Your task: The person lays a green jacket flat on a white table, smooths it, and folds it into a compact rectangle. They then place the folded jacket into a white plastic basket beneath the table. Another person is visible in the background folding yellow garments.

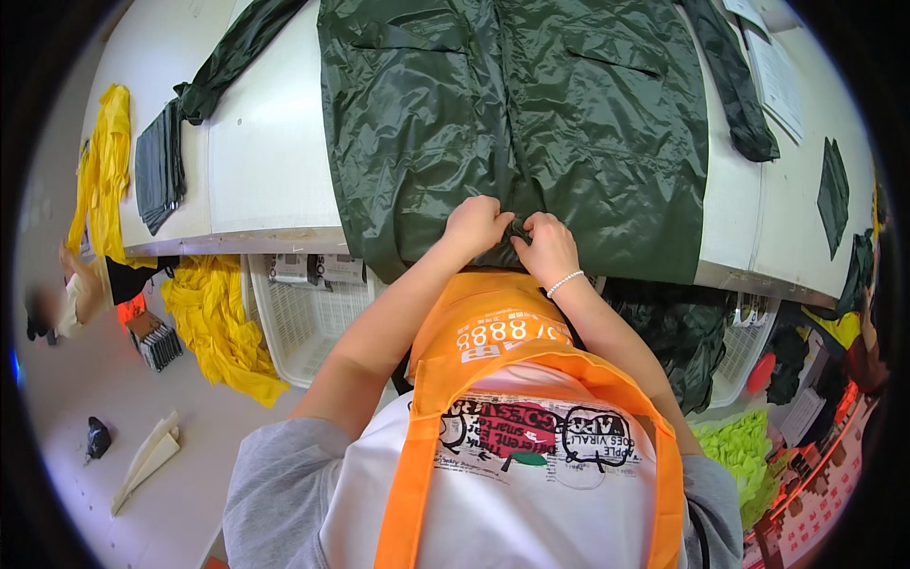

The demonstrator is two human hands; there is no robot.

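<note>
Left hand (474, 225) and right hand (545, 245) pinch the dark green jacket's (531, 114) hem at the table's (270, 142) near edge.

White printed sheets (779, 76) lie flat at the far right of the surface (265, 142), partly under a dark green sleeve. Small grey-and-white tags (308, 269) hang in a row on the rim of a white basket (303, 327) below the surface's near edge. Similar tags (754, 309) hang on the right basket's rim.
</note>
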